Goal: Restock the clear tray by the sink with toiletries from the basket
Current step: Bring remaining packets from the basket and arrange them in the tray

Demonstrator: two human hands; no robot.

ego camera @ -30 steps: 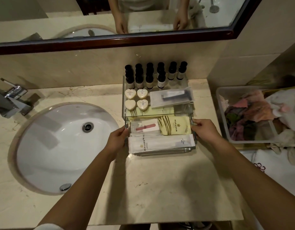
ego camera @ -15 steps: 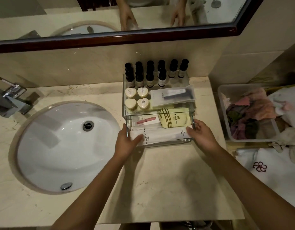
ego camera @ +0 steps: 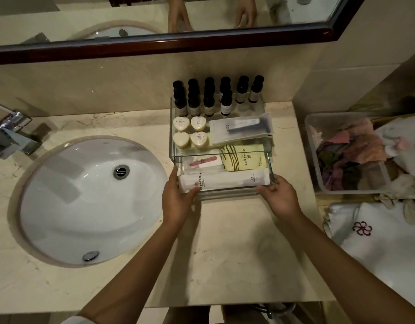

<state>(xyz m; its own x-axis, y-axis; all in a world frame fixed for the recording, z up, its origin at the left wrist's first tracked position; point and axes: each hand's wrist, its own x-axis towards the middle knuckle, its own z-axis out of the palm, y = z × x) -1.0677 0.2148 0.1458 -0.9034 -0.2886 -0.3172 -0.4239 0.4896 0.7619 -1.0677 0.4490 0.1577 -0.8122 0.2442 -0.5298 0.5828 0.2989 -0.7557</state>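
Clear tray (ego camera: 226, 192) sits on the countertop (ego camera: 225, 258), towards its back right corner. Its back end is close to the wall and its left wall is just beside the rim of the sink (ego camera: 85, 202). Its right wall runs near the counter's right edge, where a plastic bin (ego camera: 315, 160) of cloths stands below and apart. From the tray's front wall to the counter's front edge you have a broad stretch of plain marble under your forearms.

Your left hand (ego camera: 178, 202) grips the tray's front left corner. The thumb lies across the front by the long white packet (ego camera: 225, 181) and the fingers run up the left wall. Your right hand (ego camera: 281, 197) grips the front right corner with its fingers curled onto the rim. Both arms reach forward from the counter's front edge, converging on the tray.

Inside the tray, dark-capped bottles (ego camera: 209, 97) stand in rows at the back. Four heart-shaped soaps (ego camera: 190, 134) and a frosted pouch (ego camera: 241, 132) lie in the middle, and a yellow packet (ego camera: 244, 157) lies just behind the white one.

A chrome faucet (ego camera: 10, 134) sits at the counter's left edge. A dark-framed mirror (ego camera: 155, 45) hangs above and reflects both your hands. A white towel (ego camera: 377, 249) with an embroidered flower lies to the right of the counter.
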